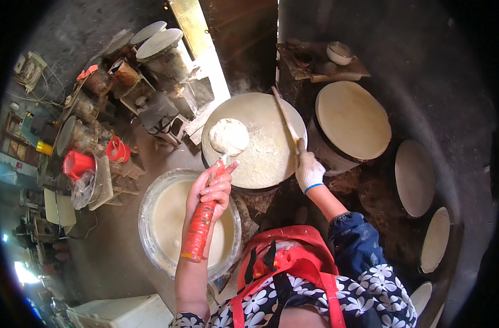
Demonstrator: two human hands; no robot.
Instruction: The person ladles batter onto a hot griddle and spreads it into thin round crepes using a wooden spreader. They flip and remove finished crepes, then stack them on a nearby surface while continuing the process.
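Observation:
My left hand point(215, 188) grips a ladle by its red wrapped handle. The ladle's round bowl point(229, 136), coated or filled with pale batter, hangs over the left part of a round griddle point(244, 106). Rough, pale batter point(263, 158) lies on the griddle's near half. In a white glove with a blue cuff, my right hand point(308, 170) is closed around a long wooden spreader point(285, 116), which reaches across the griddle's right side to its far edge. Below the griddle, to the left, stands a wide tub point(149, 218) of cream-coloured batter point(170, 205).
Another round griddle point(353, 120) stands close on the right, with more round discs point(414, 177) beyond. A wooden shelf point(337, 71) behind bears a cup point(341, 53). Red buckets point(79, 165), stools and drums crowd the left. A white box point(121, 314) sits at lower left.

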